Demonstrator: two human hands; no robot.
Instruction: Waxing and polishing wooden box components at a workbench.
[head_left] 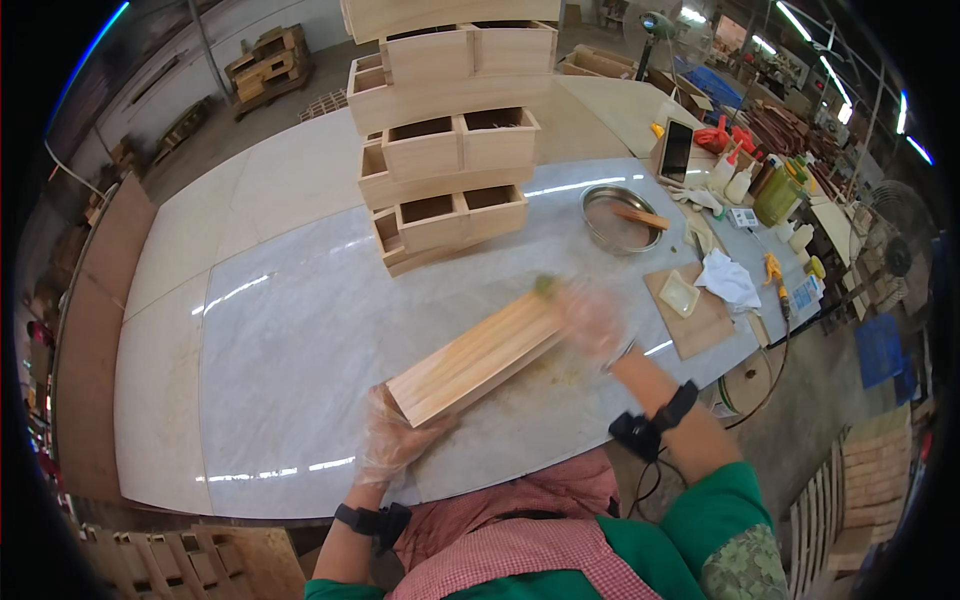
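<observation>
A long pale wooden box (pixel 482 350) lies slantwise above the grey table, a smooth broad face upward. My left hand (pixel 393 437), in a clear plastic glove, grips its near left end, the fingers wrapped round the edge. At the far right end is my right hand (pixel 592 322), also gloved and blurred by motion. Its fingers press a small greenish pad (pixel 545 287) against the wood's corner. The pad's exact kind is too blurred to make out.
Stacked open wooden boxes (pixel 455 145) stand at the back of the table (pixel 290 370). On the right are a round metal pan (pixel 622 220) with a wooden stick, a brown board (pixel 690 315) bearing a small dish (pixel 679 295), a white cloth (pixel 728 280), and several bottles (pixel 740 182).
</observation>
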